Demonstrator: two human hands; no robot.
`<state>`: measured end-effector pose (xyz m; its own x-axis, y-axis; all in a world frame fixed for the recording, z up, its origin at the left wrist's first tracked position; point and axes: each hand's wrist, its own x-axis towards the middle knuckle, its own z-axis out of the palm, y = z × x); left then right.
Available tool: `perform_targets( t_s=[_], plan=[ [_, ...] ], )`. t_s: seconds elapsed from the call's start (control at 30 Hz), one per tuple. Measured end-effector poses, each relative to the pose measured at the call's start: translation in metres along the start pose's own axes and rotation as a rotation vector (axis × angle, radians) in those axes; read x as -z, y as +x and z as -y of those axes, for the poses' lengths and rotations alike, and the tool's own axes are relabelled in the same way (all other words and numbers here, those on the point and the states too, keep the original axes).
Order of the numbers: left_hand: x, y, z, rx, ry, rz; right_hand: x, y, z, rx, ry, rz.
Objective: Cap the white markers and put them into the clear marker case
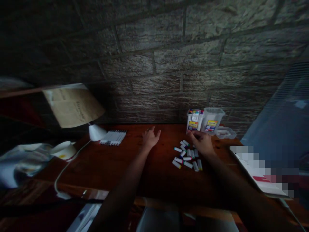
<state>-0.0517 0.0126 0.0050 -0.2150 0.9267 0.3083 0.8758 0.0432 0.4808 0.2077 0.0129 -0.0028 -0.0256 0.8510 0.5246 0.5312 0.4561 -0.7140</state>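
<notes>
My left hand (151, 138) rests over the wooden table, fingers spread, with nothing in it. My right hand (204, 143) is held just in front of a clear container of markers (195, 117) with coloured ends. Its thumb and fingertips are pinched together; whether something small is between them is too dark to see. Beside and below that hand lies a loose pile of short white cylinders (187, 158) with coloured ends, looking like marker caps. A row of slim white pens or markers (114, 137) lies side by side, left of my left hand.
A second clear container (213, 119) stands beside the first, a clear lid (225, 132) at its right. Left are a lamp (74, 106), its cable (58, 177) and a white cup (64, 150). A white flat object (260, 180) lies right. A block wall (166, 71) rises behind.
</notes>
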Motion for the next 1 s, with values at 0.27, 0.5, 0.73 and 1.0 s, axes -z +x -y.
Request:
perform_targets(
  t_s=[0.27,0.5,0.73,1.0],
  plan=[
    [0.032,0.016,0.056,0.46,0.298,0.029,0.0,-0.002,-0.006,-0.06,0.049,-0.008],
    [0.029,0.018,0.063,0.49,0.347,0.052,-0.001,-0.001,-0.009,-0.08,0.034,-0.019],
    [0.031,0.018,0.065,0.497,0.376,0.042,0.0,-0.001,-0.007,-0.084,0.085,-0.009],
    [0.033,0.017,0.061,0.523,0.413,0.039,0.001,0.0,-0.006,-0.086,0.103,-0.016]
  ],
)
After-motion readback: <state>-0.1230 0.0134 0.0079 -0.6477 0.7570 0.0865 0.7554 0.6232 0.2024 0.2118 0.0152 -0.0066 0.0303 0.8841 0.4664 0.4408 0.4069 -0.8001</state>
